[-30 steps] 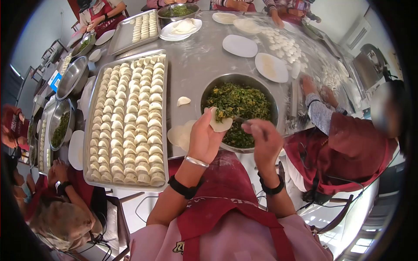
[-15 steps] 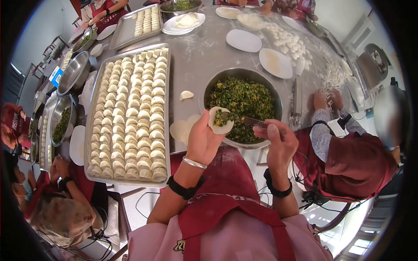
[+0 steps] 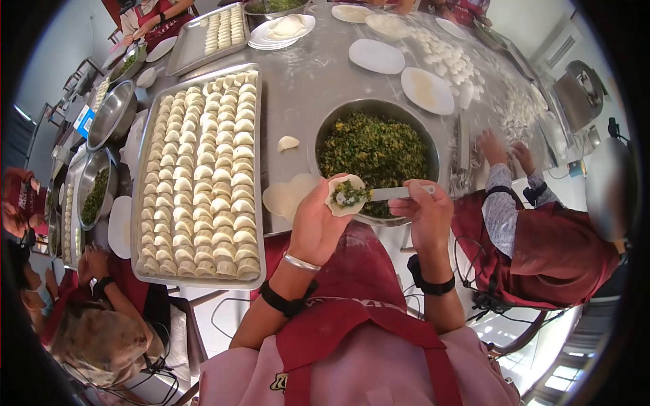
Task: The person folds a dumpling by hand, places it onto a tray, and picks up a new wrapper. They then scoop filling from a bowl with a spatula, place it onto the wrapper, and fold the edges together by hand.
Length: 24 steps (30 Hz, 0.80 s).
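Note:
A round dumpling wrapper [image 3: 357, 207] rests on the fingers of my left hand [image 3: 315, 227], its edge gripped by them. Green chopped filling [image 3: 348, 193] lies in the wrapper's middle. My right hand [image 3: 430, 211] pinches the handle of a flat metal spreader [image 3: 391, 193], whose tip touches the filling. Behind both hands stands a steel bowl [image 3: 433, 145] full of chopped green and yellow filling [image 3: 376, 149]. Left of my left hand, loose wrappers [image 3: 279, 199] lie on the table, with one folded dumpling [image 3: 288, 143] beyond them.
A large tray [image 3: 261, 88] with rows of folded dumplings stands at left. White plates [image 3: 377, 56] and dough pieces [image 3: 450, 61] lie farther back on the steel table [image 3: 305, 81]. A co-worker's hands [image 3: 493, 147] are over the table at right; other people sit at left and at the back.
The spreader has turned so its pale flat face shows, and more filling sits in the wrapper. My right hand has shifted slightly left. The co-worker's hands at right have spread apart.

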Tool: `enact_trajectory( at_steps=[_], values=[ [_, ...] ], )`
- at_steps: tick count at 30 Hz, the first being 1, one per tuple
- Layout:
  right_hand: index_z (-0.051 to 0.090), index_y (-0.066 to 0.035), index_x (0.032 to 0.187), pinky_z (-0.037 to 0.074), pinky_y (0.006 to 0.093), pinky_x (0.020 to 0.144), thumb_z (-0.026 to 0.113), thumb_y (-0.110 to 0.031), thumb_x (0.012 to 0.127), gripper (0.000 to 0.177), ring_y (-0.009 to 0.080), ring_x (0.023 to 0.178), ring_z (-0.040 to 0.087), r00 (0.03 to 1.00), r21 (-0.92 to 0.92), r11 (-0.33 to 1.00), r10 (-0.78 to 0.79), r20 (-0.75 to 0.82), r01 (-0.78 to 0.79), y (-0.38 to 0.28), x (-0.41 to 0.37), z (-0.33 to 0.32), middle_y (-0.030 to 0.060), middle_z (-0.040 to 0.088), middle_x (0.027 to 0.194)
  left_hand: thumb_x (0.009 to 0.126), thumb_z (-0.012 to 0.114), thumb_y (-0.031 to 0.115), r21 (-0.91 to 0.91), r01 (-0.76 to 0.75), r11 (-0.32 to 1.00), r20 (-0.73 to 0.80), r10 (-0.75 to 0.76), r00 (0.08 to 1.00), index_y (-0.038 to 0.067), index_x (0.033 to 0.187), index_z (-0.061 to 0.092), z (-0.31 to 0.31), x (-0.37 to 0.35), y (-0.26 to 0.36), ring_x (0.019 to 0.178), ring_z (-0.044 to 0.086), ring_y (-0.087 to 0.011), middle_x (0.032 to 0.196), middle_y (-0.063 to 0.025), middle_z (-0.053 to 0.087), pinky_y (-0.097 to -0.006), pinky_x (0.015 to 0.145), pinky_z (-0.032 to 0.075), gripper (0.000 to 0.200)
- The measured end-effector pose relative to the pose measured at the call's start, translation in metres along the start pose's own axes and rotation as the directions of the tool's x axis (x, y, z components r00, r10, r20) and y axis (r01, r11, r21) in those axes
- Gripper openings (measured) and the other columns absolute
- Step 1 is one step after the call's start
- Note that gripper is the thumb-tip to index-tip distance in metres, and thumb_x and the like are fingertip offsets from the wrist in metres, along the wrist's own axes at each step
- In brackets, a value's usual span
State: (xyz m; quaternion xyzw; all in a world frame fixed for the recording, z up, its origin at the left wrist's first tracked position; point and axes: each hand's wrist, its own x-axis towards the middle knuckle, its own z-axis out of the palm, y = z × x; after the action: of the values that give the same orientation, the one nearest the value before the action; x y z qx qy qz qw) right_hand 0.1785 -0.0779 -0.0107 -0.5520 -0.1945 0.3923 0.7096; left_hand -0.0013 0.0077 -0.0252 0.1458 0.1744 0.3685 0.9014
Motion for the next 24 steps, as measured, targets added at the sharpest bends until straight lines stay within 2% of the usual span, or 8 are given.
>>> enact_trajectory(
  at_steps=[5,8,13,17,24],
  values=[
    [0.063,0.006,0.102,0.063,0.0334,0.060,0.060,-0.012,0.098,0.020,0.0249,0.070,0.073,1.000,0.082,0.997,0.007,-0.023,-0.005,-0.013,0.002,0.003,0.0168,0.070,0.086,0.108,0.041,0.032,0.016,0.006,1.000,-0.004,-0.006,1.000,-0.004,0.132,0.048,0.006,-0.003,-0.001,0.123,0.055,-0.0257,0.129,-0.0147,0.057,-0.0428,0.109,0.043,0.043],
    [0.063,0.006,0.103,0.063,0.0334,0.060,0.060,-0.012,0.098,0.019,0.0248,0.069,0.073,1.000,0.094,0.995,0.028,0.009,-0.029,0.000,0.010,-0.005,0.0163,0.070,0.085,0.108,0.041,0.031,0.028,0.007,1.000,0.014,-0.008,1.000,-0.004,0.132,0.048,0.009,-0.006,-0.001,0.123,0.055,-0.0257,0.130,-0.0147,0.057,-0.0428,0.109,0.043,0.043],
    [0.063,0.007,0.103,0.063,0.0334,0.061,0.060,-0.012,0.098,0.020,0.0248,0.069,0.073,1.000,0.035,0.999,-0.008,0.008,0.007,0.012,0.006,-0.006,0.0169,0.070,0.085,0.108,0.042,0.030,0.029,0.001,1.000,-0.028,0.000,1.000,-0.004,0.132,0.048,0.008,-0.009,0.001,0.124,0.054,-0.0256,0.129,-0.0144,0.057,-0.0427,0.109,0.042,0.042],
    [0.063,0.007,0.104,0.063,0.0332,0.060,0.060,-0.013,0.098,0.021,0.0248,0.069,0.073,0.998,0.003,0.998,-0.060,-0.016,0.060,0.004,-0.001,-0.002,0.0175,0.070,0.086,0.110,0.035,0.034,0.059,0.013,0.998,-0.015,-0.012,1.000,-0.003,0.134,0.047,0.002,-0.005,-0.002,0.129,0.051,-0.0285,0.134,-0.0163,0.055,-0.0436,0.114,0.039,0.046],
    [0.063,0.006,0.103,0.062,0.0326,0.060,0.060,-0.014,0.099,0.020,0.0246,0.068,0.073,0.998,-0.034,0.998,-0.057,0.014,0.058,0.014,-0.005,-0.002,0.0160,0.069,0.083,0.110,0.034,0.034,0.081,0.017,0.997,-0.034,-0.015,0.999,-0.003,0.134,0.046,0.004,-0.006,-0.002,0.129,0.051,-0.0280,0.134,-0.0154,0.054,-0.0433,0.114,0.038,0.046]
  ],
)
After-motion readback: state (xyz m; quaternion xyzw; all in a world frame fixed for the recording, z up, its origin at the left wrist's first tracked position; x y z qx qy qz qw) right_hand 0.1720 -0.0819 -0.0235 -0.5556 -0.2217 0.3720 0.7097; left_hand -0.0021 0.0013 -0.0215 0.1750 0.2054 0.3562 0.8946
